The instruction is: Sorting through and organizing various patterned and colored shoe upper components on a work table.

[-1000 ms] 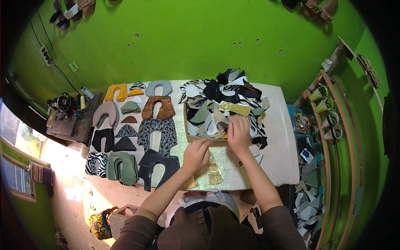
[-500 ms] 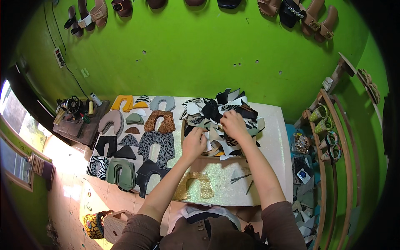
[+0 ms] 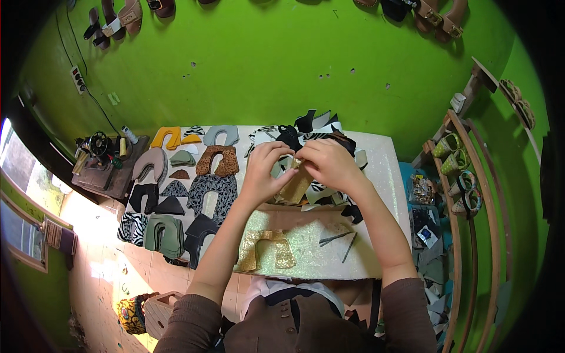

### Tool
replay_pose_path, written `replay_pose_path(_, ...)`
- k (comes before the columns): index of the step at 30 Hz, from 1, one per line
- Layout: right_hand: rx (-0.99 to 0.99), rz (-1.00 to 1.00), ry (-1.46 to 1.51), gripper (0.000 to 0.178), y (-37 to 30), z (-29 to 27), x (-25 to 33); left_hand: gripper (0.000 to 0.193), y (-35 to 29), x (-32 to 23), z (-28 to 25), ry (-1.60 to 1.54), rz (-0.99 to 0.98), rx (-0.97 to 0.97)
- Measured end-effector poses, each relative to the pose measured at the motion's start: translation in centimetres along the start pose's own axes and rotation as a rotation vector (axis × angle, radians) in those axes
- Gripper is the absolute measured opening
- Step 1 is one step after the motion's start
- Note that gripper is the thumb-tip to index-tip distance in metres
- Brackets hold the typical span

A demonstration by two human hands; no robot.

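Both hands meet above the worktable (image 3: 385, 176). The left hand (image 3: 263, 167) and the right hand (image 3: 329, 165) pinch the top of a gold glitter shoe-upper piece (image 3: 294, 187), which hangs clear of the surface, likely for inspection. Directly beneath lies a loose pile of black, white and zebra-print cut pieces (image 3: 312, 132). A second gold glitter piece (image 3: 265, 248) lies flat nearer the person. Sorted U-shaped upper pieces (image 3: 176, 194) occupy rows to the left, apparently grouped by pattern.
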State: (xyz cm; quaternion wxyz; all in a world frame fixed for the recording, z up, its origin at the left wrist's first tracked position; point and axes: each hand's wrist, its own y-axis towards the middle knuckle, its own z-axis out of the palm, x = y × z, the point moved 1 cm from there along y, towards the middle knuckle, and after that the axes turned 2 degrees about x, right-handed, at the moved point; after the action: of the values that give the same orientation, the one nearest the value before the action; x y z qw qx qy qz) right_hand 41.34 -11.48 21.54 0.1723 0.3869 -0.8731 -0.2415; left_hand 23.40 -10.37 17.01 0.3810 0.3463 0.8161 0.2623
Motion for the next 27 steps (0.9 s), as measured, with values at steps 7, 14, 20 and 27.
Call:
replay_pose_path(7,0.384,0.1,0.376,0.02,-2.1,1.5,2.3,0.032,-2.7,-0.2,-1.3,-0.296,-0.126,0.416)
replay_pose_path(14,0.513,0.196,0.686,0.023,-6.3,6.9,3.4,0.027,-11.3,1.8,-1.8,-0.344,-0.427,0.49)
replay_pose_path(20,0.655,0.534,1.021,0.024,-12.5,14.9,4.4,0.025,-17.0,2.2,-1.4,-0.467,-1.012,0.556)
replay_pose_path(27,0.588,0.578,0.864,0.023,-14.6,20.8,4.9,0.028,-22.0,5.3,1.0,-0.157,-0.932,0.562)
